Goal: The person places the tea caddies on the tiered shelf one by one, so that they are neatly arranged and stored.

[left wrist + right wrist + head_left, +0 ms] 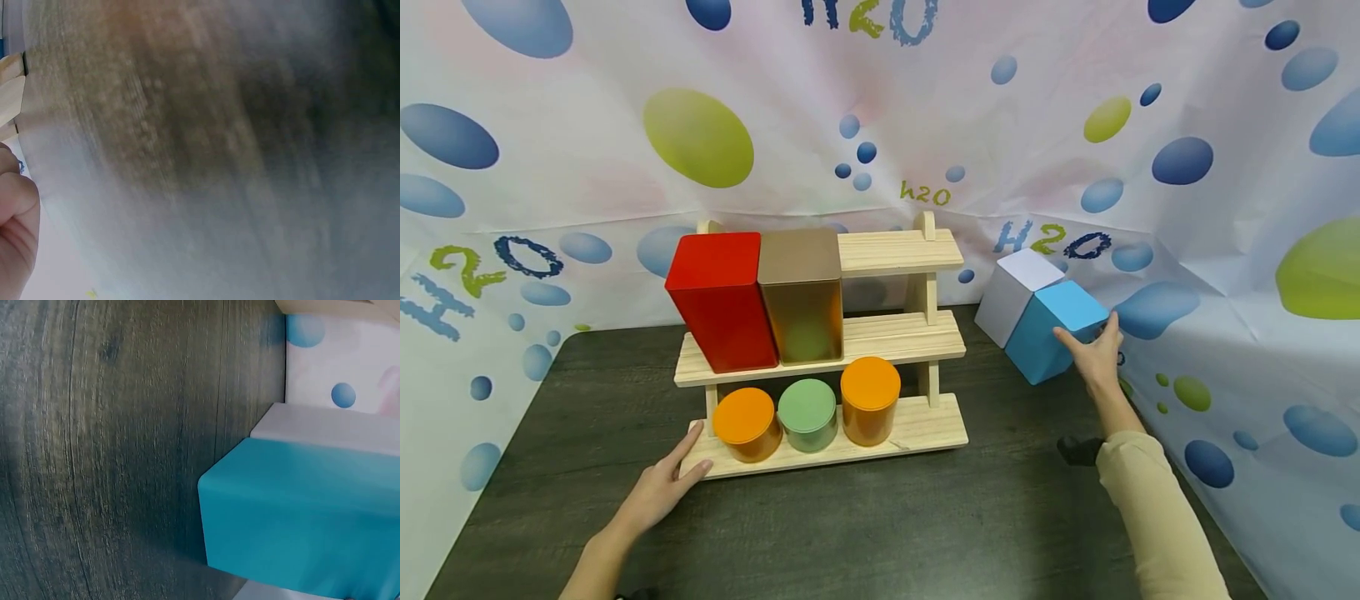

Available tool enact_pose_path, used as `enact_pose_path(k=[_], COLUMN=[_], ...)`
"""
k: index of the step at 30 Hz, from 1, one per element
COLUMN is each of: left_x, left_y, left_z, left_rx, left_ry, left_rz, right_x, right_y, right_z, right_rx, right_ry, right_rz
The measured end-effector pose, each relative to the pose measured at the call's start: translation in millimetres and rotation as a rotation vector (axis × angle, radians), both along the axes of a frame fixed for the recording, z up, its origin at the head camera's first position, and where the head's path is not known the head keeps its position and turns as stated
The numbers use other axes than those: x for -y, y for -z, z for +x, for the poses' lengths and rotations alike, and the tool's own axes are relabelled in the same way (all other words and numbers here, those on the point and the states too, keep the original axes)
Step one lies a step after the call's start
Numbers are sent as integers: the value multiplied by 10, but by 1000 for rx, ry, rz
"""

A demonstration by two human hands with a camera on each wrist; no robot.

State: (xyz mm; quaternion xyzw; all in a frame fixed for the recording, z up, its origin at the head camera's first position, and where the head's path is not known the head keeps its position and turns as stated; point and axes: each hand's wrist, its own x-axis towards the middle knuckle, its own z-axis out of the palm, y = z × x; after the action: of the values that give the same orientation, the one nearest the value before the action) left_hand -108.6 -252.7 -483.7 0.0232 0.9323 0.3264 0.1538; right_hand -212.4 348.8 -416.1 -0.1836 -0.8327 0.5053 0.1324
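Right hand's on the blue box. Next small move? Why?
I'd probably lift the blue box slightly, clear of the white box: the right hand grips it near the top, and the wooden rack has bare middle-tier space right of the gold box.

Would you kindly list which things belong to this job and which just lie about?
Seemingly in use: light-blue box, in right hand; three-tier wooden shelf, touched by left hand.

Apparently idle: white box; red box; gold box; short orange canister; tall orange canister; green canister.
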Motion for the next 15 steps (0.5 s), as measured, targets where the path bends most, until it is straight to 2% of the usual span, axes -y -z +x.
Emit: enact_pose_path(k=[6, 15], left_x=[-10, -6], left_y=[-4, -2], left_z=[-3, 2], left_rx=[-4, 3], left_ry=[1, -1], left_rz=[1, -9], right_x=[39, 100], right_y=[-2, 16], right_z=[63, 151], right_rx=[-3, -17], right_ry=[29, 21], right_rz=[22, 50])
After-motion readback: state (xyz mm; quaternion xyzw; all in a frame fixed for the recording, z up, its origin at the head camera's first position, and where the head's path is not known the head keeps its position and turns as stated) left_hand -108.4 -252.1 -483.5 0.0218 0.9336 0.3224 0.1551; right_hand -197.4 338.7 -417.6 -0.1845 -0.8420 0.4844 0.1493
